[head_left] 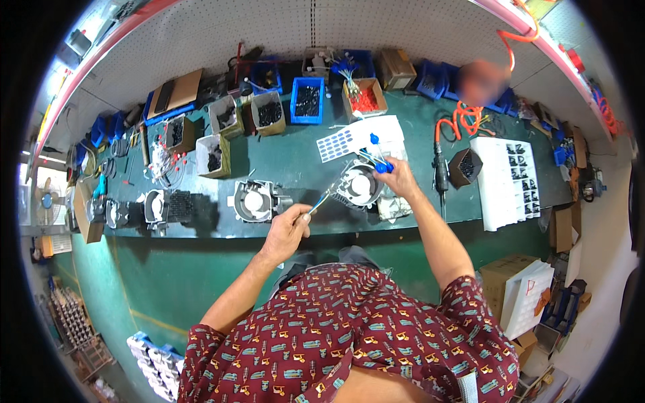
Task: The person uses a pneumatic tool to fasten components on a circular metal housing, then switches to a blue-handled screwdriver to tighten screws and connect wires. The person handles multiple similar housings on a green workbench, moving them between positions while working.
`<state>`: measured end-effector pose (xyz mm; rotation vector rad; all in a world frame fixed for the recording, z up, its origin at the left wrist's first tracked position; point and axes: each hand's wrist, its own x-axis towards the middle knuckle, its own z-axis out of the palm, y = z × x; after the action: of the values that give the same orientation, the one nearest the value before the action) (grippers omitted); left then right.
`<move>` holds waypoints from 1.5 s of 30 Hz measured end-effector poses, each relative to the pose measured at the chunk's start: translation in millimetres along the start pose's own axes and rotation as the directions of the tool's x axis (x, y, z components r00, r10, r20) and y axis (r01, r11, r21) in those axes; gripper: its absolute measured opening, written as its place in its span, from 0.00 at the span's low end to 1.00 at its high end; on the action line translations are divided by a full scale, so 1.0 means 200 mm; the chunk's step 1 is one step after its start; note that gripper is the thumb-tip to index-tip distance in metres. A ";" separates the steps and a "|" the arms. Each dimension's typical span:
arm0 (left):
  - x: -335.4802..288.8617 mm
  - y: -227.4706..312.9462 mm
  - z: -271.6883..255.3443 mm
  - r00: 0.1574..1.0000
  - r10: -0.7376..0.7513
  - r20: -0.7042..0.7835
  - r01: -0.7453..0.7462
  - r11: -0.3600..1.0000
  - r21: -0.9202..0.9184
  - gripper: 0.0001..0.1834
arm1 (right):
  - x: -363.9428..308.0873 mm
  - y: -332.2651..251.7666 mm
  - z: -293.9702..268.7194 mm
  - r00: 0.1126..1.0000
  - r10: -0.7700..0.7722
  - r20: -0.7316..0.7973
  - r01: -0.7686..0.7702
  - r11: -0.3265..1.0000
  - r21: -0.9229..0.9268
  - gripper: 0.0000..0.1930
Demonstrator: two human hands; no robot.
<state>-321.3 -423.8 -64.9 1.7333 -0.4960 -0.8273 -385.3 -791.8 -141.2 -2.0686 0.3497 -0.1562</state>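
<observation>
Pinched in my left hand (289,232) are thin coloured wires (321,201), blue and yellowish, running up toward a metal housing (344,195) with a round white part (363,185) in it. Over that housing's right side, my right hand (400,178) is closed on blue-ended wire leads (383,165). Another blue end sticks up just beyond its fingers. A second open housing (253,201) with a white centre stands at the bench edge to the left. Whether the wires in the two hands join is too small to tell.
Along the back of the green bench (269,161) stand a blue bin (308,101) of black parts and a box of red parts (365,99). A sheet of blue oval stickers (334,146) lies beyond the housing. An upright power screwdriver (441,174) and a white foam tray (494,181) are right.
</observation>
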 end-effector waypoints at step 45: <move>0.47 -0.36 0.34 0.865 -0.416 0.281 0.441 0.363 -0.821 0.05 | 0.20 -0.03 -0.02 0.967 -0.082 0.242 0.064 0.994 0.085 0.15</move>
<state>-315.0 -509.9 -170.1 0.8366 0.4086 -1.2009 -347.3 -805.1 -135.1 -1.9981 0.1134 0.0428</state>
